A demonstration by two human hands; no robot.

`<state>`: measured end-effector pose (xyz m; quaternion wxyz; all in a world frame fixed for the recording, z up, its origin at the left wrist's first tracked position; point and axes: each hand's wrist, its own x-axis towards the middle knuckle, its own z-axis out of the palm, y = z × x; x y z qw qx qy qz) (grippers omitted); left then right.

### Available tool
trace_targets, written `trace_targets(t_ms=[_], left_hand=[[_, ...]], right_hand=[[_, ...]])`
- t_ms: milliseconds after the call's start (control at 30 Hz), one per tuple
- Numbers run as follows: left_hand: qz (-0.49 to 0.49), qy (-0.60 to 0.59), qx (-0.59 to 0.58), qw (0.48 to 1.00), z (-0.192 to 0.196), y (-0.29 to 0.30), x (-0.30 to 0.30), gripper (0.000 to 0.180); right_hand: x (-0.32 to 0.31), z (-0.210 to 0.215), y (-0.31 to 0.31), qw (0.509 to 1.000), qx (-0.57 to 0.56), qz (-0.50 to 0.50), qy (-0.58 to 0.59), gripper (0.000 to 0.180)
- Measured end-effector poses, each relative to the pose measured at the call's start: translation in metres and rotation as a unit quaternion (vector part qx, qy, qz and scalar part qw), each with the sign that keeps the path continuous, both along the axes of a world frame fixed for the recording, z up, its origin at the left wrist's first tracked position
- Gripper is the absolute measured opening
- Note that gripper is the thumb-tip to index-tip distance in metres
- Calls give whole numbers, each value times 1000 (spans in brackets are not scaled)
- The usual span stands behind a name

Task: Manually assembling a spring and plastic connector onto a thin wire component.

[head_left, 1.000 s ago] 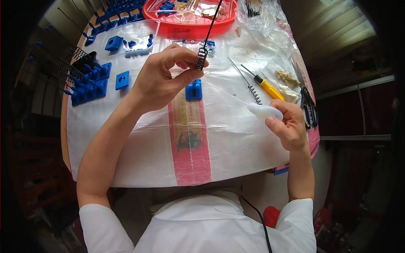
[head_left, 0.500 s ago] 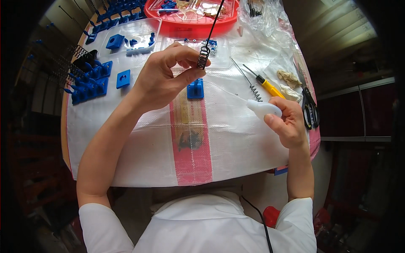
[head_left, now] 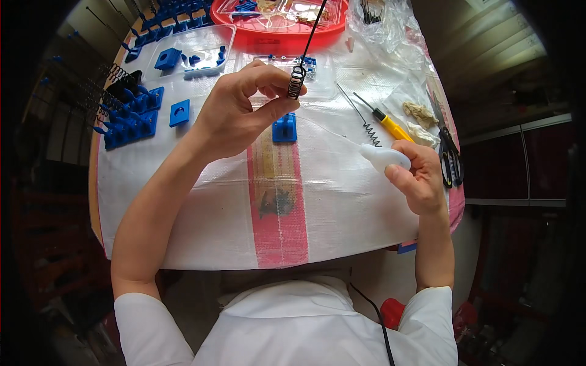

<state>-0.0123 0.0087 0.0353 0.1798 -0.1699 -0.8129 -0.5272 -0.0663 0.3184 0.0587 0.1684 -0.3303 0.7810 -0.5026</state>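
Between thumb and fingers, my left hand pinches a black coil spring whose long straight wire rises up and away. Below that hand, a small blue plastic part stands on the table's striped cover. My right hand is closed around a white squeeze bottle. The bottle's thin nozzle points left, toward the blue part but apart from it. Just beyond the bottle lie another dark wire spring and a screwdriver with a yellow handle.
Black scissors lie at the right edge, near crumpled tissue. Farther back are a red tray, a clear plastic lid with blue pieces and a plastic bag. Blue assemblies with springs stand at left, beside a square blue piece.
Almost nothing differs. The whole view has shifted very slightly, and both hands keep their hold on the spring and the bottle.
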Motion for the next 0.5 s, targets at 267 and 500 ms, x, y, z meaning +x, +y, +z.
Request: trace_targets(t_ms=[267, 500], left_hand=[[-1, -1, -1, 1000, 1, 0, 0, 18], [0, 1, -4, 1000, 0, 0, 0, 17]], right_hand=[[0, 0, -1, 1000, 0, 3, 3, 18], [-1, -1, -1, 1000, 0, 6, 11, 18]])
